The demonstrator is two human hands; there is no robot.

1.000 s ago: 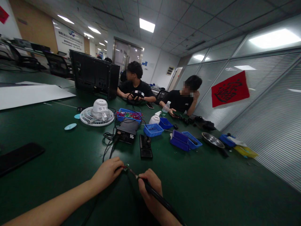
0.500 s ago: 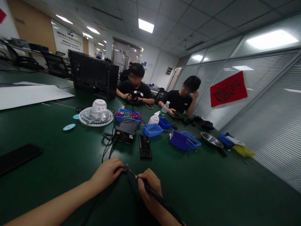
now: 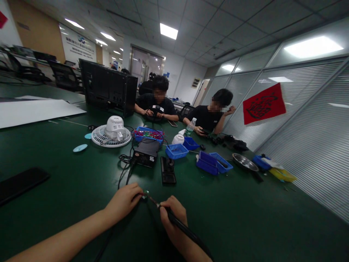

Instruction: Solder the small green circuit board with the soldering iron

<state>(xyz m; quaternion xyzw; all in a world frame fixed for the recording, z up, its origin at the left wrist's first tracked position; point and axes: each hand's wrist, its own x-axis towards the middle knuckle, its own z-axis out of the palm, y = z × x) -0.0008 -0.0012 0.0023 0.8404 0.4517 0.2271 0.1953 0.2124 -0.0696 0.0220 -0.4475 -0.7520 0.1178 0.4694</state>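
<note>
Near the front middle of the green table, my right hand (image 3: 173, 215) is closed round the black handle of a soldering iron (image 3: 153, 201). The iron's tip points left and meets or nearly meets a small green circuit board (image 3: 146, 193); exact contact is too small to tell. Facing it, my left hand (image 3: 125, 201) is closed in a pinch on a thin red wire (image 3: 143, 194) at the board's left side. Just beyond my hands are a black soldering station (image 3: 145, 153) with cables and a black iron stand (image 3: 168, 171).
Behind the station sits a blue basket (image 3: 148, 134) of red and green wired parts. A white fan (image 3: 114, 131) lies at left, a black phone-like slab (image 3: 23, 183) nearer. Blue trays (image 3: 207, 162) and a metal bowl (image 3: 245, 162) stand right. Two people sit opposite.
My hands, the iron and the board stay almost in place. Across the table, the person on the right has moved a hand away from the head, and the other person's head has shifted slightly.
</note>
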